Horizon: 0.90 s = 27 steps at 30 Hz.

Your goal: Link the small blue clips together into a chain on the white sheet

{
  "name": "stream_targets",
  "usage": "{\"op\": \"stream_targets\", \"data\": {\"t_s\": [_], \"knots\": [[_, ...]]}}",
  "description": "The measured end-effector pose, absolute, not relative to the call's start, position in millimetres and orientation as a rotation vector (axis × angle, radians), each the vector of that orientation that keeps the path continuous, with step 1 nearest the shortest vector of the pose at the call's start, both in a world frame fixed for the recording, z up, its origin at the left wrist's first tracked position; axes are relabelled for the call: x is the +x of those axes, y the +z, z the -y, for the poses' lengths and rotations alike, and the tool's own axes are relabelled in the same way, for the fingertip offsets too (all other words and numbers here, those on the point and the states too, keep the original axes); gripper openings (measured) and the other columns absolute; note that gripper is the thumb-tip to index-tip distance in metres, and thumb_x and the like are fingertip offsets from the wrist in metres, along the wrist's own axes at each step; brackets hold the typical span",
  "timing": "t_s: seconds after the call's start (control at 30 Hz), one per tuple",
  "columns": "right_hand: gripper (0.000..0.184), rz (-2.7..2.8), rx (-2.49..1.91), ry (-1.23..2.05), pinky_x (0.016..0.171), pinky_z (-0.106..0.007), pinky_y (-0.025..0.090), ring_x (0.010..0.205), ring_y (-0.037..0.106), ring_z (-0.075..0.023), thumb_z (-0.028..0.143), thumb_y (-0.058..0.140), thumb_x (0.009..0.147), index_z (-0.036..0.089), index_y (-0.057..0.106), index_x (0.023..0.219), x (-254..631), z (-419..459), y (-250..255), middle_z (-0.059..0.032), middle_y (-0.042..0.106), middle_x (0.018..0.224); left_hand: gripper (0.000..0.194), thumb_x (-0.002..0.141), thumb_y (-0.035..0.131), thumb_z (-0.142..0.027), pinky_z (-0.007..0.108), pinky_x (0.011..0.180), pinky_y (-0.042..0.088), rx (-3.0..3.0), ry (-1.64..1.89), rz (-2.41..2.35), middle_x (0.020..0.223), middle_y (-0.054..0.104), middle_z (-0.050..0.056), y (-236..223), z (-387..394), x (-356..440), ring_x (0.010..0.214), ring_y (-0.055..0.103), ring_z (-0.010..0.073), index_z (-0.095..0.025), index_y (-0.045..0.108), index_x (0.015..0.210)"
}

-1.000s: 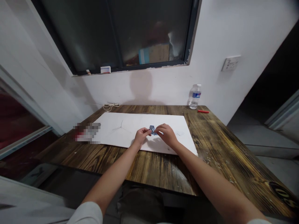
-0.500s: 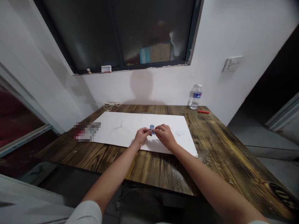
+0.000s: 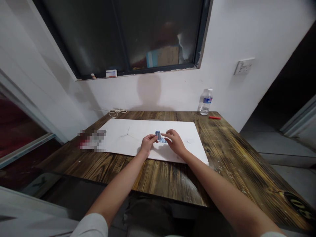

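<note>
Piece (image 3: 158, 134), small + blue-grey, is pinched by L hand (image 3: 147, 144) over white board (image 3: 145, 126); R hand (image 3: 175, 141) is held just beside, grasp can't be told. Two-handed adjusting prob. in progress; steady L pinch called for next.

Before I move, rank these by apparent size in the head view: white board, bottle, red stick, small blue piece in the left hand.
1. White board
2. Bottle
Unranked: red stick and small blue piece in the left hand; the stick looks longer, the piece thicker and nearer the camera.
</note>
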State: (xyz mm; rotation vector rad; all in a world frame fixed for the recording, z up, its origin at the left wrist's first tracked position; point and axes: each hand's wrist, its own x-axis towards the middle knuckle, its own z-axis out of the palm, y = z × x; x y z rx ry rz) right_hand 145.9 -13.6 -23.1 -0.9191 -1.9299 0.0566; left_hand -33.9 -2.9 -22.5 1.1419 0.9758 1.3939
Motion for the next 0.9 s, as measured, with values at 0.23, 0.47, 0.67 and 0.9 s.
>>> {"op": "stream_targets", "data": {"t_s": [0.23,0.47,0.67,0.9], "knots": [[0.018,1.799,-1.538,0.258,0.081,-0.036,0.037,0.096,0.048,-0.0253,0.034,0.062,0.082,0.024,0.072,0.093,176,3,-15,-0.0083,0.057,0.097,0.029,0.052,0.082,-0.034,0.023,0.056,0.040,1.103,1.412,-0.987,0.061,0.063,0.000,-22,3,-33,0.052,0.054,0.0094,-0.016,0.065,0.067],[0.034,2.079,-1.829,0.446,0.081,-0.037,0.034,0.109,0.040,-0.0315,0.042,0.073,0.069,0.033,0.069,0.101,181,0,-20,-0.0095,0.053,0.110,0.028,0.053,0.081,-0.034,0.023,0.055,0.039,1.112,1.399,-0.990,0.060,0.063,0.000,-23,2,-33,0.052,0.054,0.0092,-0.015,0.065,0.068],[0.033,2.177,-1.839,0.466,0.083,-0.040,0.035,0.112,0.040,-0.0306,0.041,0.067,0.075,0.033,0.064,0.106,180,2,-20,-0.0089,0.049,0.119,0.029,0.052,0.081,-0.034,0.023,0.056,0.040,1.123,1.389,-1.005,0.060,0.063,0.000,-23,2,-32,0.052,0.054,0.0097,-0.015,0.065,0.068],[0.023,2.177,-1.779,0.438,0.079,-0.042,0.038,0.106,0.046,-0.0322,0.038,0.072,0.070,0.026,0.071,0.090,182,1,-19,-0.0114,0.057,0.111,0.030,0.052,0.081,-0.035,0.023,0.055,0.041,1.130,1.388,-1.006,0.061,0.064,0.000,-23,2,-33,0.053,0.055,0.0098,-0.016,0.065,0.068]]}}
